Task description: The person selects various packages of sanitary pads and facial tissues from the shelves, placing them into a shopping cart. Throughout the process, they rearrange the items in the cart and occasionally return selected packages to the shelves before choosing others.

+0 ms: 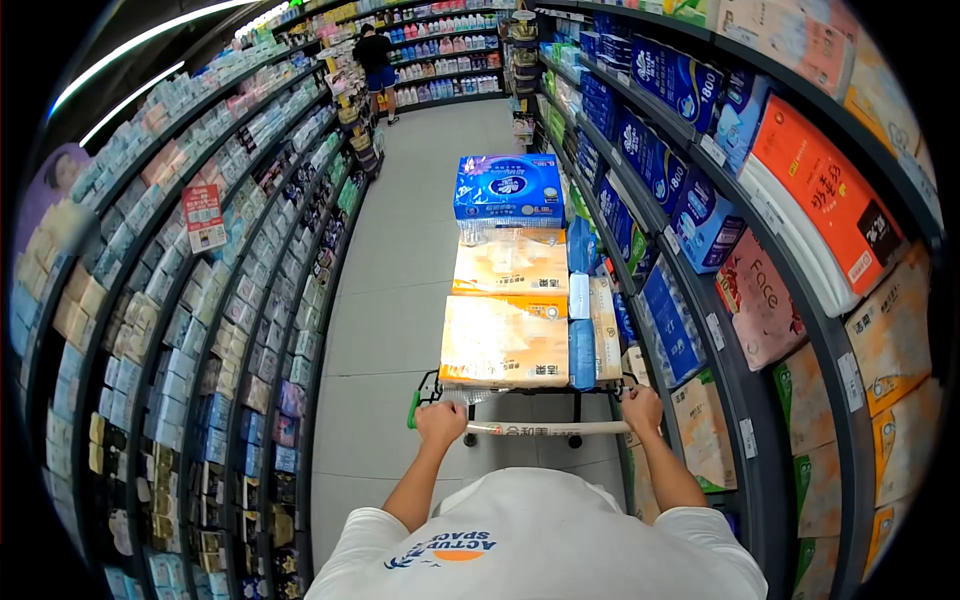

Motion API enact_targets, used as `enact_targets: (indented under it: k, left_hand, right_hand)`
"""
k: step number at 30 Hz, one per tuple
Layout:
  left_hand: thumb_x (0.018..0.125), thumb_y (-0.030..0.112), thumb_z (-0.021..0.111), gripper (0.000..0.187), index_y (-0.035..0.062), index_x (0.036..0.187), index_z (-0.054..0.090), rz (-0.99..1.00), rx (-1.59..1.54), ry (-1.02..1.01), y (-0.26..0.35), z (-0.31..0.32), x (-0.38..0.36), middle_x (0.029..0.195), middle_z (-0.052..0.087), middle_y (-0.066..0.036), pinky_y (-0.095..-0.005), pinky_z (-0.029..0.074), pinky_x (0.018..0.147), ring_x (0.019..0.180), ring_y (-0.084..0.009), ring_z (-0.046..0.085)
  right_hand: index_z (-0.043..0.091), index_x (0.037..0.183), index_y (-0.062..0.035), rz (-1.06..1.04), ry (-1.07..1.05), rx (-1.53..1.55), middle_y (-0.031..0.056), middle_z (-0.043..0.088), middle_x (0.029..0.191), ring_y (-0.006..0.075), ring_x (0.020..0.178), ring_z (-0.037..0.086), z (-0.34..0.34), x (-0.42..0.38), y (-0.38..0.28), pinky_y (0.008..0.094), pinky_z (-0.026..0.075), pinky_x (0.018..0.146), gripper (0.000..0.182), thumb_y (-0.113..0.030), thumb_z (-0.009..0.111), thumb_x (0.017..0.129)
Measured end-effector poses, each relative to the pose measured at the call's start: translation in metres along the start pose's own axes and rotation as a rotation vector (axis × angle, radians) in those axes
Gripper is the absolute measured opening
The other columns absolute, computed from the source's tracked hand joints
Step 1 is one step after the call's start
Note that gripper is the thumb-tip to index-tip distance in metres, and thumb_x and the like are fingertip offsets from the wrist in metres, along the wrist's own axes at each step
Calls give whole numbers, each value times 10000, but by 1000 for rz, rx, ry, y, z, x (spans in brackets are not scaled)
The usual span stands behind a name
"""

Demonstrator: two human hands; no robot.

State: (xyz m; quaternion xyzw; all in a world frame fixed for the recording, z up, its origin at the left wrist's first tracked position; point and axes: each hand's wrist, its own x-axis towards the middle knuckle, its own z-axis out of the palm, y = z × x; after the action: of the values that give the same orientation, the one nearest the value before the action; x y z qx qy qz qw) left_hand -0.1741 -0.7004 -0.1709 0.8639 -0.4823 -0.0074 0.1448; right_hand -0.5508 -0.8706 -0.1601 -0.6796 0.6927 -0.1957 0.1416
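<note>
My left hand [441, 422] is wrapped round the left end of a shopping cart handle [547, 429]. At the handle's right end, my right hand [641, 408] is closed on it too. In front of both hands the cart is piled with tissue packs. Nearest lies an orange-and-white tissue pack [505, 342], and behind it a second orange tissue pack [511, 261]. A blue tissue pack [509, 188] sits at the far end. Along the right side, narrower blue packs [581, 354] and a beige pack [605, 328] stand upright.
Close on the right, a shelf holds blue tissue packs [676, 78], an orange-red pack [822, 190] and a pink pack [760, 300]. The left shelf is lined with small packs [232, 325] and a red sign [204, 218]. Down the aisle floor [385, 290], a person [377, 70] stands near bottle shelves.
</note>
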Motion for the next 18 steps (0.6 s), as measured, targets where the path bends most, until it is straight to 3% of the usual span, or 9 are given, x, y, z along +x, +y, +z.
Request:
enact_targets:
  k: [2, 3, 6, 12, 14, 18]
  left_hand:
    - [787, 421, 528, 383, 124, 863, 758, -147, 46, -349, 6, -20, -9, 858, 715, -154, -427, 497, 807, 824, -321, 686]
    - [787, 421, 528, 383, 124, 863, 758, -133, 70, -348, 6, -26, -12, 858, 715, -154, -427, 497, 807, 824, -321, 686]
    - [759, 440, 553, 478, 92, 1038, 723, -167, 153, -740, 11, -41, -24, 1135, 676, -158, -395, 485, 896, 1060, -303, 642]
    - [760, 454, 562, 440, 114, 974, 744, -179, 181, -737, 10, -43, -79, 1068, 699, -140, -394, 494, 881, 1019, -304, 653]
    - [753, 447, 571, 439, 113, 982, 741, -190, 181, -717, 9, -44, -97, 1079, 696, -142, -395, 494, 884, 1027, -304, 651]
    - [752, 434, 583, 401, 127, 951, 747, -212, 195, -688, 10, -48, -133, 1046, 702, -146, -398, 499, 872, 1010, -294, 657]
  right_hand:
    - [674, 747, -12, 18, -36, 17, 209, 650, 803, 390, 785, 645, -12, -20, 4, 476, 508, 742, 230, -233, 643, 803]
    - [670, 735, -18, 27, -32, 31, 205, 648, 794, 388, 774, 643, -14, -28, 9, 476, 507, 739, 227, -234, 646, 801]
    - [666, 729, -32, 11, -23, 35, 186, 651, 796, 379, 754, 637, -15, -50, 30, 480, 507, 718, 219, -237, 638, 800]
    - [675, 758, -32, 38, -90, 86, 181, 640, 791, 373, 789, 631, -30, -94, 59, 479, 502, 719, 205, -228, 629, 799]
    - [677, 780, -17, -71, -7, 40, 195, 637, 833, 380, 819, 629, -24, -109, 75, 475, 509, 732, 219, -228, 623, 804]
    - [686, 812, -11, -80, -30, 21, 200, 632, 893, 378, 830, 626, -56, -142, 75, 470, 516, 739, 229, -229, 615, 812]
